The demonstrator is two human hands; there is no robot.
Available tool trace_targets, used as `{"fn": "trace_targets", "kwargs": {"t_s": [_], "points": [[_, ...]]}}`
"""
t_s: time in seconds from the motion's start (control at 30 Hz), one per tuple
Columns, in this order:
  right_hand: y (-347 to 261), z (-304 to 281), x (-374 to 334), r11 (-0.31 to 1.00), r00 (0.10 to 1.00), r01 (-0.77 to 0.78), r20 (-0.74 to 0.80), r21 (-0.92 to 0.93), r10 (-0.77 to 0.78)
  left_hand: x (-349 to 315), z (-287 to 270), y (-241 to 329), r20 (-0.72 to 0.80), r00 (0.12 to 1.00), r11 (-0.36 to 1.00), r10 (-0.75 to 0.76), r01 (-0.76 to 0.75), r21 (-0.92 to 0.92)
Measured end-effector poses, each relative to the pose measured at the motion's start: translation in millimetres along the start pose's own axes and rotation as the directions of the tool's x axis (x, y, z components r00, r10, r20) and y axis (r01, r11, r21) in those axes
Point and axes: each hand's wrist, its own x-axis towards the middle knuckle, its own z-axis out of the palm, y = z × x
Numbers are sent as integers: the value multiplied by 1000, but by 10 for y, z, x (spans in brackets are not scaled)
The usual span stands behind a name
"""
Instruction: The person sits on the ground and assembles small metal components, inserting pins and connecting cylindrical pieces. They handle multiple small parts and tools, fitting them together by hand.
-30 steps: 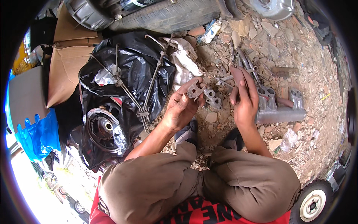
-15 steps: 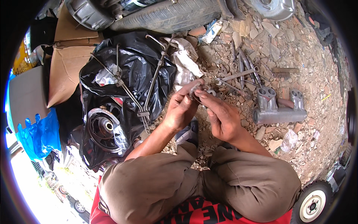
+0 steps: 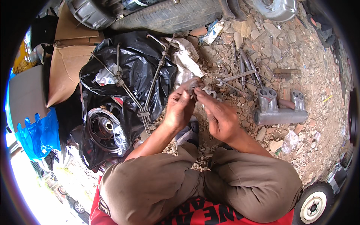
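Observation:
My left hand [image 3: 179, 108] is closed round a small grey metal part [image 3: 191, 89], its thumb pressed against the side. From the right, my right hand [image 3: 222, 118] reaches to the same part with its fingers closed together at the edge. Fingers cover much of the part, so its full shape is hidden. Just past the right fingertips shows another metal piece with a round end [image 3: 211, 92]; whether it is held or lies on the ground I cannot tell. A whitish cloth [image 3: 184, 62] lies beyond my left hand.
At right on the rubble are a spanner [image 3: 240, 75], several metal rods [image 3: 250, 68], a brush [image 3: 287, 71] and a grey metal cylinder with ported ends [image 3: 281, 117]. Left, a black plastic bag [image 3: 131, 48] lies under metal linkage rods [image 3: 152, 84]. A tyre [image 3: 168, 18] lies across the far side.
My hands have shifted slightly, and the right fingers have lowered a little against the part. More of the round-ended metal piece shows beyond them.

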Motion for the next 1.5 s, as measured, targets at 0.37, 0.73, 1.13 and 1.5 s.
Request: {"fn": "trace_targets", "kwargs": {"t_s": [0.37,0.73,1.13,1.5], "points": [[-24,51,15,995,998,-50,-29,91,53,-144,-35,-143,41,999,982,-17,9,191],[-88,-58,-68,708,817,-489,-17,510,577,36,33,99,95,995,999,-2,6,-44],[69,-79,-107,605,778,-506,24,615,628,29,-33,48,9,1000,983,-4,2,182],[117,63,-180,646,752,-537,-39,542,658,15,119,81,-97,990,884,-101,134,448]]}}
